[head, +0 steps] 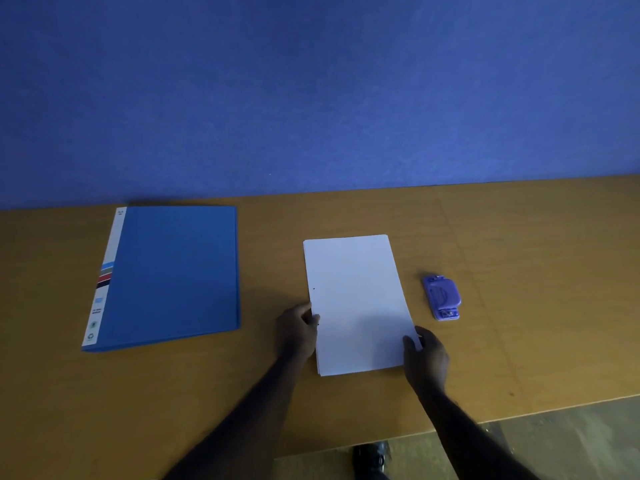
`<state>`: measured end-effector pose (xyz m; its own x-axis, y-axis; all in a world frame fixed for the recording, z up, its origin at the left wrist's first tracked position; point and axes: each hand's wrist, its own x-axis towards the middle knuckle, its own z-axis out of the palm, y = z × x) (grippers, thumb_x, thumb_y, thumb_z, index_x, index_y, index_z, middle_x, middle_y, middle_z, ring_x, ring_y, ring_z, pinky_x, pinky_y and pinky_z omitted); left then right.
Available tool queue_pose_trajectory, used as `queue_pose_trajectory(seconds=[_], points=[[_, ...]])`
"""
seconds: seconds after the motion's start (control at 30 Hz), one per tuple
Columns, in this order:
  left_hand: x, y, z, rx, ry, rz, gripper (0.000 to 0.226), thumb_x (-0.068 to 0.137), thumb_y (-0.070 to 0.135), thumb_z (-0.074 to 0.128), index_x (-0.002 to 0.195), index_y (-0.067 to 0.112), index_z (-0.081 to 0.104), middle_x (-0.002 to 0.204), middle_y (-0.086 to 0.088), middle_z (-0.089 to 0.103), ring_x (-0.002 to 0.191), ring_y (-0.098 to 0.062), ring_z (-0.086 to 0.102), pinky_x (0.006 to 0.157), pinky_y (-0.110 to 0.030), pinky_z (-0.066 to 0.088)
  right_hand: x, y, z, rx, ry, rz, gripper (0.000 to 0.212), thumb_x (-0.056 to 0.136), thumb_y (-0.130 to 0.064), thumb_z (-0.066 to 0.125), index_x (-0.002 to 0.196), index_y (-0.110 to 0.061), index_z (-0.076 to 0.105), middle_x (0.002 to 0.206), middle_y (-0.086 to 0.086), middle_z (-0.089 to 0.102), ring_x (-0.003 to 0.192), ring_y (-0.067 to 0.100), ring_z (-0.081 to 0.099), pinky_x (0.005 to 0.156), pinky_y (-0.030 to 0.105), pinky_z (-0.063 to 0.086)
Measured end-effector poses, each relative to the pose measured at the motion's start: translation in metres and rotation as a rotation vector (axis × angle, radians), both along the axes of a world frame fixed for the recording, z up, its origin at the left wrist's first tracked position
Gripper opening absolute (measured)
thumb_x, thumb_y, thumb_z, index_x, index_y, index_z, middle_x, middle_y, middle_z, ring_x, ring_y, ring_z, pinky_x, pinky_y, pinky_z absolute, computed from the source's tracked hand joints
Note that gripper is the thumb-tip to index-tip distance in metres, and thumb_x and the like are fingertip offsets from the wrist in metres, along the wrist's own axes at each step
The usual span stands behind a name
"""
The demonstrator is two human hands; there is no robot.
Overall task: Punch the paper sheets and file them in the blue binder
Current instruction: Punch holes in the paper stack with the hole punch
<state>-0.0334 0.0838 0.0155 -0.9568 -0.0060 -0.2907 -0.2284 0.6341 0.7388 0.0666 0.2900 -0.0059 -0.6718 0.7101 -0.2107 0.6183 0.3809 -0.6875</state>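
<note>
The paper [358, 303] is a thin stack of plain white sheets, rectangular, lying flat with its long side running away from the person. A small dark dot shows near its left edge. To its left and well apart lies the binder [169, 277], closed and flat, a matte blue cover with a white spine strip carrying coloured stripes and small print too fine to read. To the right of the paper, near but not touching, sits the punch [442, 298], a small rounded blue-violet plastic piece with metal parts at both ends.

The left hand [298, 332] rests against the paper's left edge, its fingers [311, 318] curled and pinching that edge, thumb on top. The right hand [424, 358] holds the lower right edge, fingers [410, 341] bent over the top sheet in a light grasp. Both forearms are bare.

The surface [502, 341] is smooth wood-look laminate in a warm yellow-brown, with a faint seam across it. Behind it stands a wall [311, 98] of blue, slightly fuzzy texture. Beyond the near edge, a grey-green floor [554, 438] shows, with a dark shoe [369, 457] on it.
</note>
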Motion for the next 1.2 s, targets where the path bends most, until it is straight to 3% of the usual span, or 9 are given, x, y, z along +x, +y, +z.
queue_pose_trajectory(seconds=[0.17, 0.23, 0.3, 0.4, 0.5, 0.6, 0.73, 1.03, 1.2], points=[[0.001, -0.007, 0.002, -0.027, -0.014, -0.074, 0.038, 0.093, 0.026, 0.058, 0.128, 0.011, 0.059, 0.116, -0.002, 0.068, 0.103, -0.015, 0.063, 0.083, -0.024, 0.051, 0.004, 0.002, -0.002, -0.004, -0.088, 0.093, 0.063, 0.084, -0.034, 0.073, 0.136, -0.009, 0.049, 0.127, 0.016, 0.057, 0.111, 0.030, 0.056, 0.087, 0.043, 0.052], [0.004, -0.015, 0.006, 0.000, -0.009, -0.186, 0.041, 0.087, 0.031, 0.066, 0.122, 0.011, 0.060, 0.102, 0.001, 0.066, 0.089, -0.008, 0.061, 0.074, -0.018, 0.047, 0.008, 0.005, -0.001, -0.012, -0.116, 0.172, 0.081, 0.074, -0.048, 0.079, 0.138, -0.012, 0.045, 0.129, 0.013, 0.053, 0.112, 0.029, 0.054, 0.085, 0.041, 0.052], [0.011, -0.021, 0.009, 0.083, -0.035, -0.298, 0.062, 0.073, 0.037, 0.079, 0.126, 0.018, 0.053, 0.112, 0.003, 0.061, 0.090, 0.001, 0.057, 0.072, -0.012, 0.047, 0.011, 0.009, 0.003, -0.038, -0.170, 0.247, 0.100, 0.061, -0.055, 0.084, 0.141, -0.016, 0.039, 0.132, 0.010, 0.048, 0.117, 0.029, 0.051, 0.087, 0.041, 0.052], [0.024, -0.017, 0.010, -0.044, -0.105, -0.442, 0.124, 0.054, 0.047, 0.088, 0.149, 0.017, 0.015, 0.142, -0.003, 0.032, 0.126, -0.015, 0.040, 0.100, -0.031, 0.046, 0.014, 0.016, 0.008, -0.022, -0.240, 0.402, 0.118, 0.050, -0.051, 0.091, 0.146, -0.019, 0.030, 0.136, 0.009, 0.043, 0.123, 0.028, 0.044, 0.093, 0.043, 0.049], [0.036, -0.005, 0.008, -0.314, -0.104, -0.566, 0.150, 0.053, 0.048, 0.089, 0.149, 0.011, -0.020, 0.154, -0.011, 0.005, 0.141, -0.031, 0.017, 0.112, -0.043, 0.033, 0.015, 0.020, 0.012, -0.012, -0.250, 0.505, 0.124, 0.047, -0.040, 0.095, 0.149, -0.019, 0.027, 0.136, 0.009, 0.041, 0.126, 0.029, 0.038, 0.097, 0.046, 0.046], [0.044, 0.004, 0.006, -0.442, -0.087, -0.574, 0.144, 0.064, 0.036, 0.086, 0.144, 0.009, -0.030, 0.158, -0.018, -0.005, 0.145, -0.038, 0.010, 0.112, -0.043, 0.035, 0.016, 0.020, 0.013, -0.007, -0.220, 0.510, 0.120, 0.050, -0.035, 0.095, 0.148, -0.019, 0.028, 0.134, 0.010, 0.042, 0.125, 0.029, 0.039, 0.097, 0.047, 0.046], [0.047, 0.007, 0.007, -0.490, -0.092, -0.565, 0.133, 0.073, 0.032, 0.081, 0.144, 0.008, -0.028, 0.159, -0.021, -0.005, 0.146, -0.039, 0.010, 0.111, -0.040, 0.035, 0.017, 0.017, 0.014, 0.000, -0.187, 0.484, 0.113, 0.053, -0.032, 0.094, 0.146, -0.017, 0.032, 0.134, 0.009, 0.044, 0.125, 0.029, 0.040, 0.095, 0.046, 0.047], [0.049, 0.001, 0.009, -0.488, -0.004, -0.582, 0.102, 0.084, 0.030, 0.069, 0.150, 0.000, -0.002, 0.156, -0.017, 0.004, 0.142, -0.030, 0.018, 0.111, -0.033, 0.033, 0.017, 0.015, 0.015, 0.010, -0.206, 0.453, 0.111, 0.055, -0.033, 0.094, 0.146, -0.017, 0.032, 0.135, 0.011, 0.045, 0.126, 0.030, 0.041, 0.094, 0.046, 0.049], [0.048, -0.006, 0.008, -0.451, -0.020, -0.616, 0.103, 0.082, 0.037, 0.069, 0.151, 0.002, 0.001, 0.156, -0.013, 0.006, 0.142, -0.030, 0.017, 0.112, -0.036, 0.031, 0.016, 0.016, 0.016, 0.037, -0.238, 0.440, 0.113, 0.053, -0.040, 0.093, 0.145, -0.017, 0.032, 0.134, 0.012, 0.045, 0.124, 0.031, 0.043, 0.094, 0.048, 0.050]])
